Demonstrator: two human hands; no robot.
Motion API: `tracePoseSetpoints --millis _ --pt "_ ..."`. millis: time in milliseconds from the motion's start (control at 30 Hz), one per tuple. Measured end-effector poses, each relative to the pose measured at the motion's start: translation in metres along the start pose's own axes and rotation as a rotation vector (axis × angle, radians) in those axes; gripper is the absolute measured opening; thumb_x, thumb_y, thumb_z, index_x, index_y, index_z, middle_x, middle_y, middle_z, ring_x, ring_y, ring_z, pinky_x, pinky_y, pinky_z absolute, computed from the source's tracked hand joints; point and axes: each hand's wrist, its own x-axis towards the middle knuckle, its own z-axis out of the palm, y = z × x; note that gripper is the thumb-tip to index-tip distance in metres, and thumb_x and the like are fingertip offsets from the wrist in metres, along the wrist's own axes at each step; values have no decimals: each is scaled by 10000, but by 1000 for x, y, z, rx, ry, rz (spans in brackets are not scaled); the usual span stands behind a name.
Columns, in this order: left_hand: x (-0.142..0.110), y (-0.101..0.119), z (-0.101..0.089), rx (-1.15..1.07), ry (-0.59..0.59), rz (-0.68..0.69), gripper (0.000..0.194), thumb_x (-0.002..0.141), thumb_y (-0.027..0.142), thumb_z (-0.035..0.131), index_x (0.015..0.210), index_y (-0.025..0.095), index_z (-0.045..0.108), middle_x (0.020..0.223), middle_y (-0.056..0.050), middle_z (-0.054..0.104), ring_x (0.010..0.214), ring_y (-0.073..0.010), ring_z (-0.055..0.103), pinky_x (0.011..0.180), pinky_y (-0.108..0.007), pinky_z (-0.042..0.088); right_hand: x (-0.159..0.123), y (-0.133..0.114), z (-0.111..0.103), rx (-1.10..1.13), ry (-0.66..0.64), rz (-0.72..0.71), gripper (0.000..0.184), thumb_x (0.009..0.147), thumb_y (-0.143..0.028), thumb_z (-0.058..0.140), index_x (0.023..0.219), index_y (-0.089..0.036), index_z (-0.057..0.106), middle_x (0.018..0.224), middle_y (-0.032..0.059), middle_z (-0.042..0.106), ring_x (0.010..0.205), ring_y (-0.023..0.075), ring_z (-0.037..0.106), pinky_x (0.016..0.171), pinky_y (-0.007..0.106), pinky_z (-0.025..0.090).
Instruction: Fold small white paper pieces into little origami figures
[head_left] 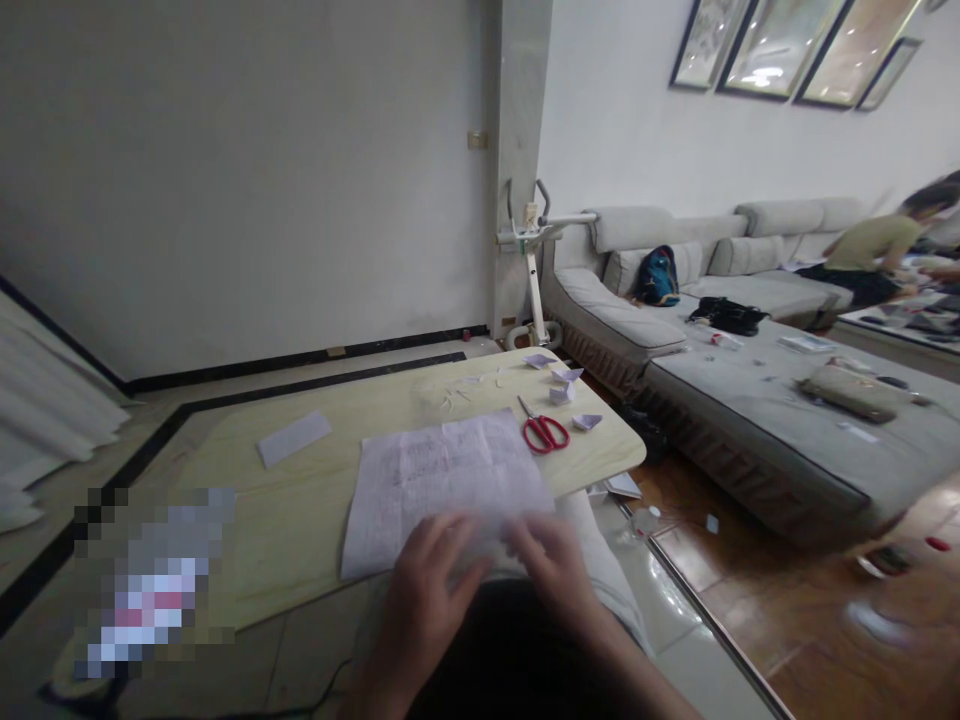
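Observation:
My left hand [439,565] is at the near edge of a large creased, printed sheet of paper [442,460], thumb and fingers apart. To its right, my right hand [551,555] sits by the sheet's near right corner, its fingers loosely bent and spread. Motion blurs the fingertips of both hands. Between them is a pale smear that I cannot make out. Red-handled scissors [545,432] lie just beyond the sheet's right side. Around them stand several small folded paper shapes, one of them a pointed paper piece [587,422].
A folded paper strip [294,438] lies on the left of the pale wooden table [300,530], and thin paper scraps [454,398] at its far side. A pixelated patch covers the lower left. Right are a grey sofa [750,420] and a seated person [874,245].

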Motion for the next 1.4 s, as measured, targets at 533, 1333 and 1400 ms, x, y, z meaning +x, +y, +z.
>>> tracePoseSetpoints --millis 533,1333,1400 --pt "-1 23 3 -332 -146 -397 200 914 324 592 1070 211 650 934 -46 749 869 -212 714 768 -307 576 1 -14 -7 42 -106 -73 169 825 -250 643 675 -178 610 617 -4 598 594 141 526 577 251 426" --pt "-12 14 27 -107 -16 -286 320 924 189 464 1223 200 578 1056 -85 759 961 -223 733 814 -324 592 -4 -11 0 -241 -84 -290 233 879 -220 596 1093 -184 682 780 59 687 674 175 615 637 289 489" --pt "-11 14 27 -78 -17 -285 328 918 179 461 1222 208 580 1048 -83 766 951 -227 739 805 -328 596 -5 -10 2 -280 -73 -304 237 879 -220 591 1103 -188 659 790 62 696 666 177 617 632 293 492"
